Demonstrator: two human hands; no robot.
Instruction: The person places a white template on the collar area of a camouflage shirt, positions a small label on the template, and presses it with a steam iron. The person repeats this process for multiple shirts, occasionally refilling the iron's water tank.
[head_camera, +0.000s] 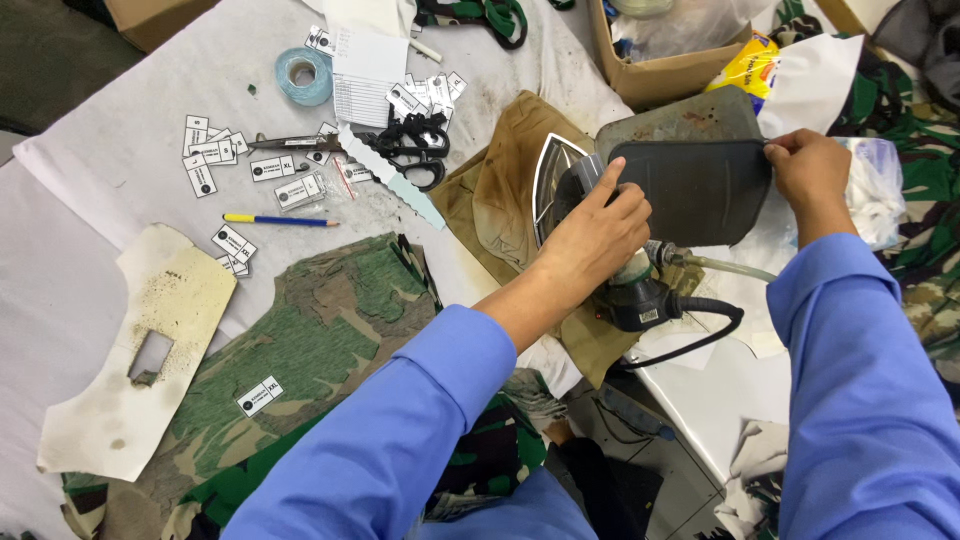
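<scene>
Camouflage-green cloth (300, 340), yellow-blue pencil (280, 220)

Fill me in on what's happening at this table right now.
A person in blue sleeves works at a cloth-covered table. The left hand grips a steam iron tipped on its side over a stained tan cloth. The right hand pinches the edge of a dark flat pad beside the iron. Camouflage fabric with a size tag lies nearer the person, beside a scorched white template. Black scissors, a pencil, loose paper tags and a tape roll lie further back.
</scene>
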